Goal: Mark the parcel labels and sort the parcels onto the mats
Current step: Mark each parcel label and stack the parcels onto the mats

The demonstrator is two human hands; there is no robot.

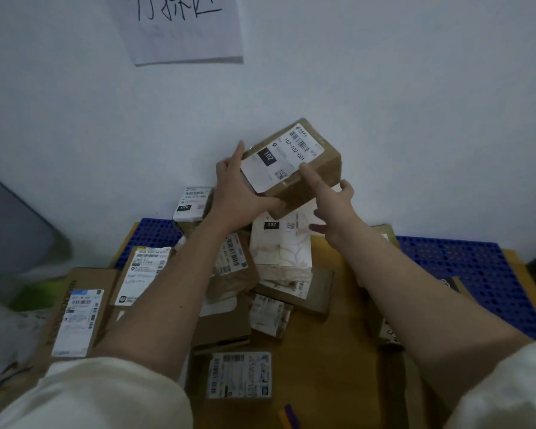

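A box [304,168] is held up over the pile by the left hand [239,190], fingers curled round its end. The right hand [331,209] is spread, forefinger touching the label [282,156]; no pen is seen. Many parcels [239,305] remain unsorted on the blue mat [477,267]; the task is judged early.

Both bare arms reach forward; left hand [239,187] in a curled grip, right hand [331,205] pointing its forefinger

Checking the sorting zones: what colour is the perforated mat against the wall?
Blue, a perforated grid mat, clearest in the head view on the right.
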